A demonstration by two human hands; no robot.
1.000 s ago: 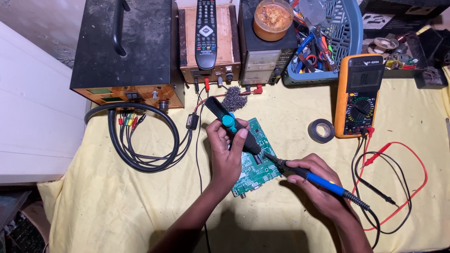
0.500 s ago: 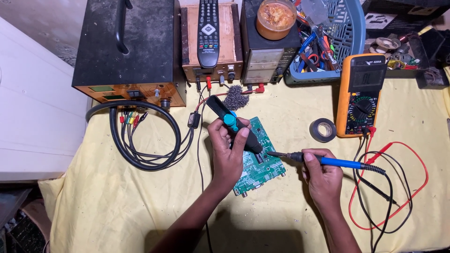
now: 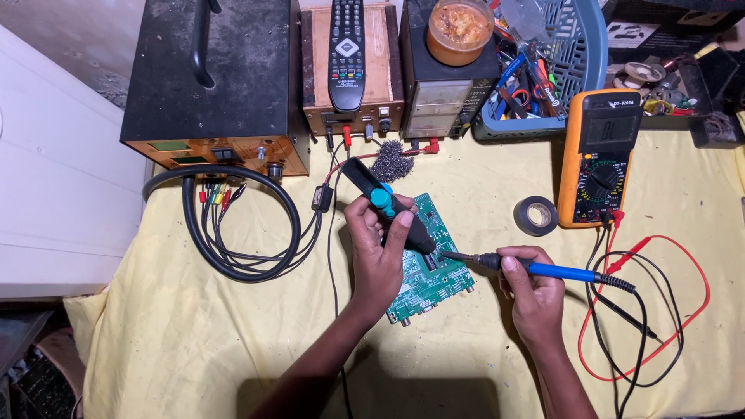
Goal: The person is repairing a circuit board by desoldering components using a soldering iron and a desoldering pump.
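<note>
A green circuit board [image 3: 448,275] lies on the yellow cloth [image 3: 194,341] in the middle of the bench. My left hand [image 3: 378,250] grips a black desoldering pump with a teal button [image 3: 386,203], its nozzle pointing down onto the board. My right hand [image 3: 534,289] holds a blue-handled soldering iron [image 3: 543,269] almost level, and its tip meets the board right beside the pump's nozzle. The iron's black cord trails off to the right.
A black power supply box [image 3: 209,77] stands at the back left with a black cable coil [image 3: 233,225]. Behind are a remote control [image 3: 347,50], a flux jar [image 3: 460,29], steel wool [image 3: 391,161], a blue tool basket [image 3: 543,70]. An orange multimeter [image 3: 599,155], tape roll [image 3: 536,215] and red and black leads [image 3: 660,310] lie right.
My right hand has swung the soldering iron from a slanted to a nearly level position and shifted right, with the tip still at the board. My left hand keeps the pump in place.
</note>
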